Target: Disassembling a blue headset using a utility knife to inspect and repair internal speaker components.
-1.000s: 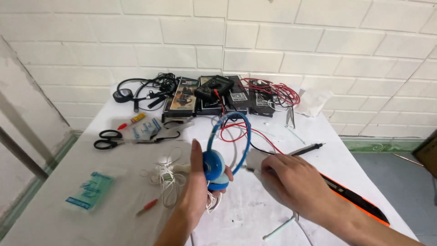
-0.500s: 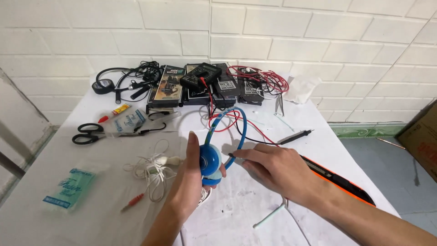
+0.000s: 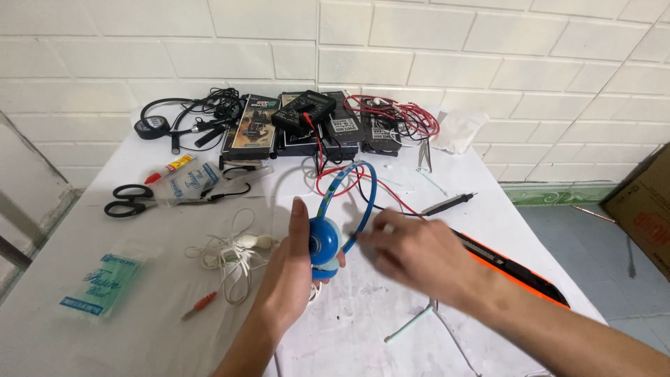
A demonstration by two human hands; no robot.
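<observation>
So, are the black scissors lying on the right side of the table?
No, the black scissors lie near the left edge of the table, left of the left hand holding the blue headphones.

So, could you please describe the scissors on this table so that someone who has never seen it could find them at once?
Start at the white table against the white brick wall and go to its left edge, well left of the left hand holding the blue headphones. The scissors lie flat there, beside a small red-capped glue tube. They are the only thing with two black loop handles.
</observation>
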